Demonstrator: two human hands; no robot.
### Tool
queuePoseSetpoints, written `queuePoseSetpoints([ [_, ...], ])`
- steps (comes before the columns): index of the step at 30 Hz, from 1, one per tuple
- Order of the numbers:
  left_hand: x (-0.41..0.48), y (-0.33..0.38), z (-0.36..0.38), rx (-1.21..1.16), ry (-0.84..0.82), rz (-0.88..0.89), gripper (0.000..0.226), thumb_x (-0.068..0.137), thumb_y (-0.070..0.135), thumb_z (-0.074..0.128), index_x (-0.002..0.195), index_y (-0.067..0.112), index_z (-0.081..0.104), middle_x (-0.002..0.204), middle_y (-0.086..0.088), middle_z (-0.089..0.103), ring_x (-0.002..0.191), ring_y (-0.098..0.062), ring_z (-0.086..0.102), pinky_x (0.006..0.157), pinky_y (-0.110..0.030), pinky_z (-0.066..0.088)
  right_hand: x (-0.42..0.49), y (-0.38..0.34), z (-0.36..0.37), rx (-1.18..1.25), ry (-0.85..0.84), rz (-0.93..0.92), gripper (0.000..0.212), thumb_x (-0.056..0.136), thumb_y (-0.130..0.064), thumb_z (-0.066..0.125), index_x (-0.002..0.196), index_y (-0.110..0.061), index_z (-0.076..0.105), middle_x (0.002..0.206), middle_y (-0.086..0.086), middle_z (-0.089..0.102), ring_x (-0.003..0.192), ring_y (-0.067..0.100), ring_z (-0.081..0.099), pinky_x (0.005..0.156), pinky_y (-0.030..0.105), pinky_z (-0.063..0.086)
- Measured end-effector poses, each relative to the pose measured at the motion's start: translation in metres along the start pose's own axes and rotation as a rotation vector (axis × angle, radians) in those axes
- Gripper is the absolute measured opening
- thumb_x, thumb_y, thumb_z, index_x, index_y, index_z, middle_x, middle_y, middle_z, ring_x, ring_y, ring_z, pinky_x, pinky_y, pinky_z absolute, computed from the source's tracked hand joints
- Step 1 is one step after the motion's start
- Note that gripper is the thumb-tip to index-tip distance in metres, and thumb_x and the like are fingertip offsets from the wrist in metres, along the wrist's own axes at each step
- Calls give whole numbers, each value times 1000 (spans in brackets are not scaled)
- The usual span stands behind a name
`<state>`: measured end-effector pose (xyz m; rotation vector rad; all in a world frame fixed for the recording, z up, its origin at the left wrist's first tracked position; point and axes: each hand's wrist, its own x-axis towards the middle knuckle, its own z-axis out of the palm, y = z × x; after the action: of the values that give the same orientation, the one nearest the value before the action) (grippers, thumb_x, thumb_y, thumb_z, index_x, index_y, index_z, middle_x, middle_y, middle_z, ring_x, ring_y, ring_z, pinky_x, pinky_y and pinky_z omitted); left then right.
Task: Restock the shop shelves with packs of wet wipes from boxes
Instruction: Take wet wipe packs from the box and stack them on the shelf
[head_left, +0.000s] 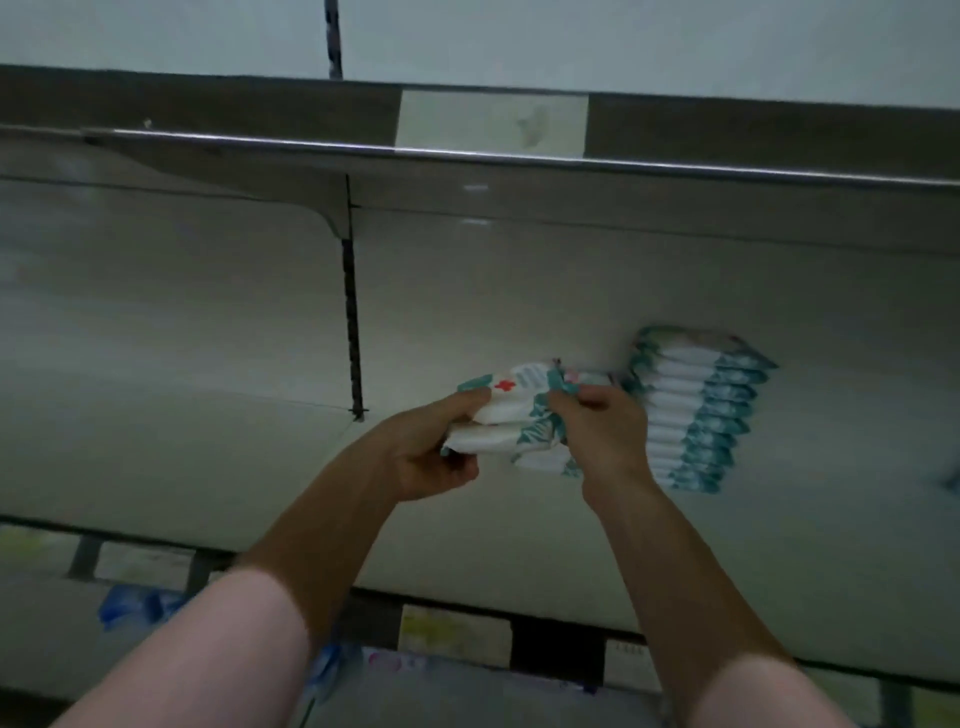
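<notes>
Hands: two, both gripping one small bundle of wet wipe packs (511, 415), at least two, possibly three; blur blocks an exact count. Left hand (431, 457) has its fingers curled round the bundle's left end, thumb on top. Right hand (602, 431) pinches the right end, its fingers bent over the top pack. The bundle sits above the middle of the white shelf (208, 457), just left of one row of packs (696, 410), about ten, white with teal ends, running from the back edge toward the front edge. The top held pack shows a red cross; its print is too blurred to read. One upper shelf rail (727, 169) carries one blank white label (491, 122). One slotted upright (352, 312) stands at the back. Price tags (452, 629) line the front edge, unreadable; blue packages (135, 605) lie below the front left edge.
</notes>
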<state>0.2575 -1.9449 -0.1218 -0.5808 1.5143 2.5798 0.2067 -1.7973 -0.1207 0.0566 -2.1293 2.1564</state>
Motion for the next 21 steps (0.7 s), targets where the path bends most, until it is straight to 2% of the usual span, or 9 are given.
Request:
queuePoseSetpoints([
  [5,29,27,21,261,73,46,11,86,18,68,93,13,62,82,-6,59,66,-14,50,41,-18,42,35,-4,-11,-36,-99,72,18,86,-16,68,100,-9,59,96,11,65,79,18,60,62,25,44],
  [7,39,38,31,373,72,35,8,88,19,66,89,13,61,77,-5,58,64,-13,50,41,-18,39,49,-8,-15,-53,-124,63,12,90,-21,64,95,-11,60,82,7,64,67,13,61,52,22,40],
  [9,51,48,38,446,62,19,10,90,20,64,90,11,60,70,-5,57,58,-13,48,38,-17,37,65,-13,-20,-141,-150,19,11,93,-19,59,85,-11,60,71,3,60,60,10,59,50,21,42],
  [11,61,57,43,507,54,1,11,93,19,60,89,9,58,68,-6,55,57,-13,46,38,-17,38,82,-18,-27,-253,-157,-43,20,92,-14,60,73,-7,60,66,2,60,62,16,62,57,26,48],
  [14,75,65,50,681,118,10,13,93,15,60,85,6,55,79,-9,55,65,-15,49,52,-22,40,104,-23,-36,-463,-179,-170,29,90,-16,61,66,0,62,60,6,63,68,25,69,66,39,55],
  [16,86,69,56,849,184,49,16,89,16,66,83,5,56,87,-12,57,72,-20,53,60,-26,43,114,-23,-37,-602,-199,-224,28,92,-18,59,66,-7,57,66,10,65,69,25,70,64,37,54],
  [18,95,71,63,967,219,75,20,84,17,71,84,4,57,92,-13,56,79,-24,53,66,-30,44,120,-22,-37,-807,-183,-308,26,94,-17,55,71,-4,58,81,13,68,74,24,66,64,31,49],
  [19,99,72,66,1007,227,82,22,82,18,73,86,4,57,92,-12,54,79,-25,52,65,-31,43,121,-22,-38,-917,-162,-348,25,95,-16,52,74,-2,57,89,13,67,79,25,63,63,29,46],
  [21,105,74,74,1084,232,101,25,80,18,75,86,4,55,90,-11,51,76,-23,50,57,-29,42,119,-20,-39,-1120,-116,-440,31,97,-11,48,67,-6,41,100,13,64,87,24,57,62,25,33],
])
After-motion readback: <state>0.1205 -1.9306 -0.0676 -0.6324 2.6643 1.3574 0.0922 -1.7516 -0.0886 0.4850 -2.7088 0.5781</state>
